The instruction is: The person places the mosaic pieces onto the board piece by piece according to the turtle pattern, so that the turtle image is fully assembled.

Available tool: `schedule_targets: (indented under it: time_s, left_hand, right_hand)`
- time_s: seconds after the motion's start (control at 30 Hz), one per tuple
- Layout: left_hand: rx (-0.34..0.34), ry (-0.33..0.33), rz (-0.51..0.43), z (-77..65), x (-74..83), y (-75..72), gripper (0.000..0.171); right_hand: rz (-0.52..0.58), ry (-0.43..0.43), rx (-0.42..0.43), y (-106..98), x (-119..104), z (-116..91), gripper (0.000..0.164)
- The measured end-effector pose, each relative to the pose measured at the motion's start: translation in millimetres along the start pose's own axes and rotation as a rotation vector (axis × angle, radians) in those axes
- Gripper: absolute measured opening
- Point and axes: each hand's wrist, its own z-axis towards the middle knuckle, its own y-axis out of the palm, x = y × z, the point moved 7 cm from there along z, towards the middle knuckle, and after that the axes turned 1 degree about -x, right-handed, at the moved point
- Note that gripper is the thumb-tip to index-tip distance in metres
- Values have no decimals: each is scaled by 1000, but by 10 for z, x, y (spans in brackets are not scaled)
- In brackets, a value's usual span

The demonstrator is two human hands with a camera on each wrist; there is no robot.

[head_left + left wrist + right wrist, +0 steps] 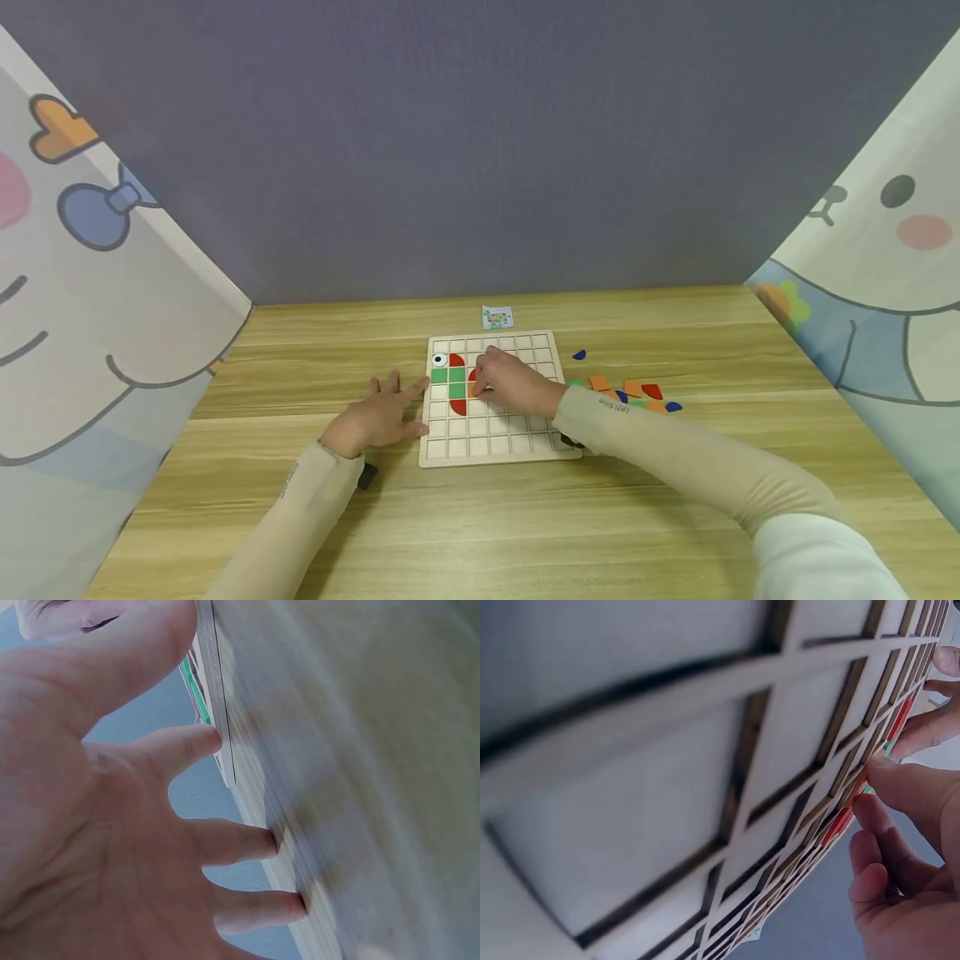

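A wooden grid board [487,461] lies on the table. On its left columns sit a white round eye piece [439,360], green square tiles [457,389] and red curved pieces [458,407]. My right hand [516,385] is over the board, pinching an orange tile [860,782] between thumb and index finger at a cell beside the green tiles. My left hand [378,417] lies spread at the board's left edge, holding nothing. In the left wrist view, one fingertip [210,738] touches the board's side and others rest on the tabletop.
Right of the board lie loose pieces: orange squares [598,382], a red curved piece [652,391], blue curved pieces [673,407] and some green ones, partly behind my right forearm. A small picture card [497,317] lies beyond the board. A grey panel [480,167] stands behind the table.
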Motion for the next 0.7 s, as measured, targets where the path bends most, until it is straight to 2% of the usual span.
schedule_targets:
  time_s: [0.17, 0.33, 0.53, 0.7]
  left_hand:
    - [-5, 3, 5, 3, -5, 11, 78]
    - [-4, 8, 5, -5, -2, 11, 78]
    - [-7, 4, -3, -19, 19, -4, 77]
    - [-3, 12, -25, -29, 16, -1, 77]
  right_hand:
    - [11, 1, 1, -46, 7, -58, 7]
    - [52, 65, 28, -224, 136, -263, 13]
    - [57, 143, 82, -474, 466, -710, 18]
    - [57, 216, 86, -582, 746, -1124, 19]
